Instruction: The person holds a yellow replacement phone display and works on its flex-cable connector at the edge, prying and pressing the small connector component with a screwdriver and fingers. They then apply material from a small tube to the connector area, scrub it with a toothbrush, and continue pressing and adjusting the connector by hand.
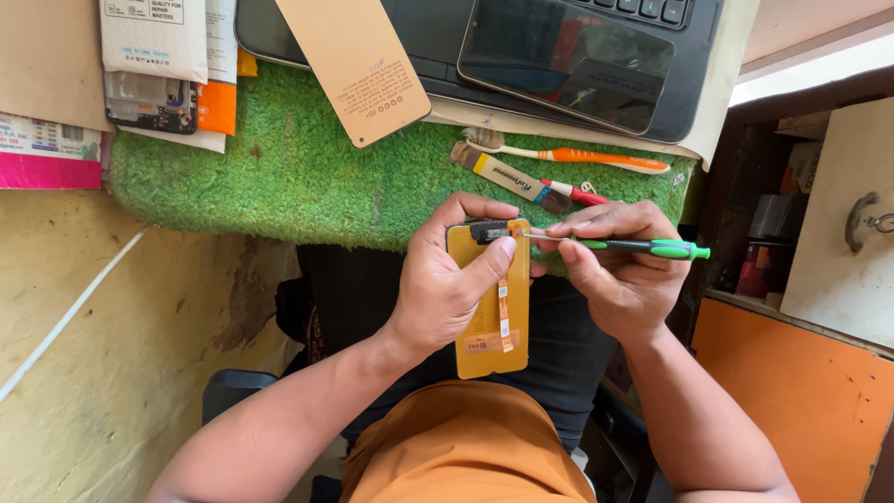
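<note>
While the left hand [447, 289] clamps a thin, likely fragile yellow phone panel [491, 307] by its edges just below the green mat [307, 177], the right hand [619, 270] pinches a green-handled screwdriver [643, 247] at the panel's top.

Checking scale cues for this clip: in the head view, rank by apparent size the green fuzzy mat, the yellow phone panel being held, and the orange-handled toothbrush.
1. Green fuzzy mat, clearly largest.
2. Yellow phone panel, held in the left hand; nearer the camera, so somewhat flattered.
3. Orange-handled toothbrush, longer than the panel but far thinner.

yellow phone panel [489, 317], green-handled screwdriver [643, 248], green mat [307, 177]
</note>
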